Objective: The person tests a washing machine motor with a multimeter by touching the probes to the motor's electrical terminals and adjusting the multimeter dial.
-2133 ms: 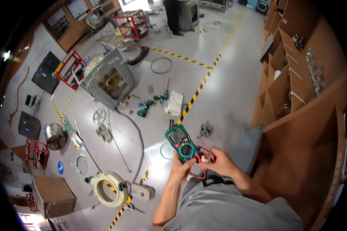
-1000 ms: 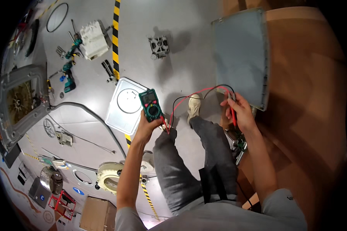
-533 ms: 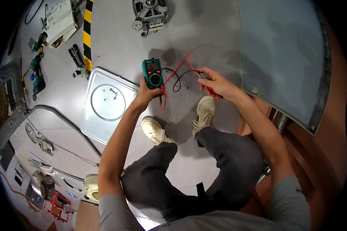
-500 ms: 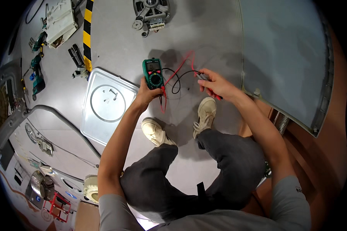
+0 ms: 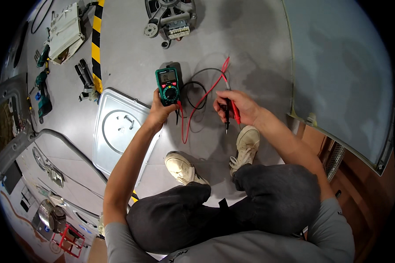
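Note:
My left hand (image 5: 159,109) is closed round the lower end of a green and black multimeter (image 5: 167,91), holding it face up with its screen lit. In my right hand (image 5: 243,106) are the two test probes, a black probe (image 5: 227,115) and a red probe (image 5: 235,112), side by side with their tips pointing down toward my right shoe. A red lead (image 5: 204,101) and a black lead (image 5: 200,83) loop between the meter and the probes. Beyond the meter, an electric motor (image 5: 173,19) with a connector block rests on the floor, apart from both hands.
To the left lies a silvery metal panel (image 5: 102,147) with bolts (image 5: 129,122) on it. Yellow-black tape (image 5: 96,44) runs beside green power tools (image 5: 43,94) and a white box-like part (image 5: 66,35). A large grey panel (image 5: 338,65) stands at the right.
The probes have swung in my right hand so that their tips now point down, apart from each other. My right hand is a little lower. The meter has shifted slightly left.

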### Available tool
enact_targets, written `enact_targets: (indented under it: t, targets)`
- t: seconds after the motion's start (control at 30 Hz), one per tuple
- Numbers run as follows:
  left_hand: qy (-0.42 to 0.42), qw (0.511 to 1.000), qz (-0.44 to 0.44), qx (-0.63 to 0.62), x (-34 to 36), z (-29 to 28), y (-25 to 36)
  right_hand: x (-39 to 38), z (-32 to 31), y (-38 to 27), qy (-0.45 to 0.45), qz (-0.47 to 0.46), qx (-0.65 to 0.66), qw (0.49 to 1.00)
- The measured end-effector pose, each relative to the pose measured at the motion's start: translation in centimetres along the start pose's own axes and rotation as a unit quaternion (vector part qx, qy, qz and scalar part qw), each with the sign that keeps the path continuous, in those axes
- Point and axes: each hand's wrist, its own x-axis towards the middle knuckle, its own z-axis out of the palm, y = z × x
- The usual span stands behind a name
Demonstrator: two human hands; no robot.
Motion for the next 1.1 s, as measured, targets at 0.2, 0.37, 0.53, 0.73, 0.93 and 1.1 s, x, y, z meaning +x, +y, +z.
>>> enact_targets:
  t: [0.2, 0.37, 0.53, 0.73, 0.93, 1.1]
  targets:
    - [-0.006, 1.000, 0.010, -0.014, 0.4, 0.8, -0.2, 0.7, 0.4, -0.5, -0.031, -0.010, -0.029, 0.999]
    - [0.047, 0.999, 0.026, 0.003, 1.0, 0.9, 0.6, 1.3, 1.0, -0.4, -0.013, -0.016, -0.057, 0.998]
    - [0.106, 0.967, 0.059, 0.225, 1.5, 0.6, -0.1, 1.8, 0.3, -0.8, 0.009, 0.001, -0.148, 0.989]
    - [0.128, 0.925, 0.074, 0.349, 0.9, 0.2, -0.3, 2.2, 0.3, -1.1, 0.028, -0.021, -0.101, 0.994]
    - [0.177, 0.921, 0.134, 0.320, -2.4, 2.3, 3.3, 3.7, 0.4, -1.3, 0.017, -0.040, -0.050, 0.998]
    - [-0.071, 0.984, 0.056, 0.155, -4.1, 3.9, 6.9, 4.6, 2.0, -2.5, 0.033, -0.070, -0.087, 0.993]
